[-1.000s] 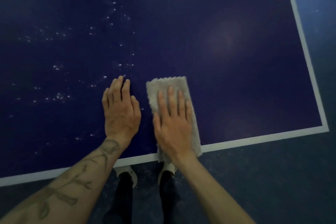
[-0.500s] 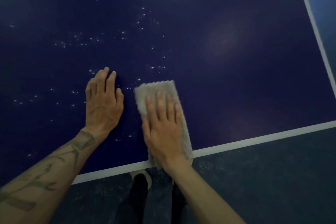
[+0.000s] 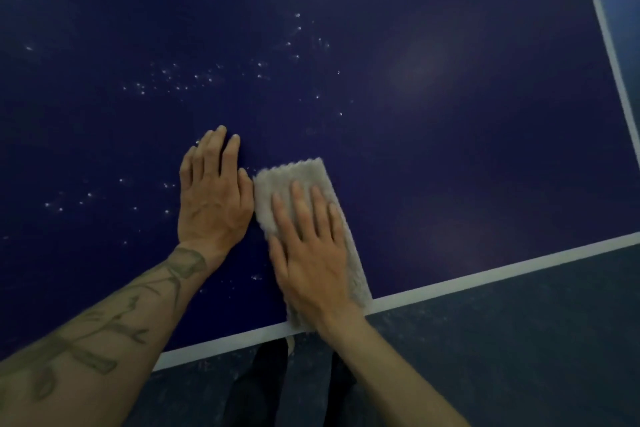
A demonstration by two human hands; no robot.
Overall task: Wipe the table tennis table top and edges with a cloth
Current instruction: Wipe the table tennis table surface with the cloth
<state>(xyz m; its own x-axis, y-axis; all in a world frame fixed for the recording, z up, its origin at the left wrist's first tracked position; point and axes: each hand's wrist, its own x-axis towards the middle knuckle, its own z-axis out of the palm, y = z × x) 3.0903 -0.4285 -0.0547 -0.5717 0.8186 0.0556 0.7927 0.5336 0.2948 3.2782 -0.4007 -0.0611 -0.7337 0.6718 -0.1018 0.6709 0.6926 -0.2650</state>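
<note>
A dark blue table tennis table top (image 3: 433,97) with white border lines fills most of the view. A folded grey cloth (image 3: 294,180) lies flat on it near the front edge, reaching back over the white front line. My right hand (image 3: 311,253) presses flat on the cloth, fingers spread. My left hand (image 3: 213,194) lies palm down on the bare table just left of the cloth, holding nothing, its thumb almost touching the cloth. Several small white droplets (image 3: 173,80) speckle the surface left of and beyond my hands.
The white front edge line (image 3: 485,277) runs diagonally across the lower right, the right edge line (image 3: 609,55) at the far right. Beyond them is dark grey-blue floor (image 3: 536,357). My legs in dark trousers (image 3: 256,388) stand below the front edge.
Both hands and the cloth have shifted left along the front edge, away from the table's right corner. The gap between my left hand and the cloth has closed since half a second ago.
</note>
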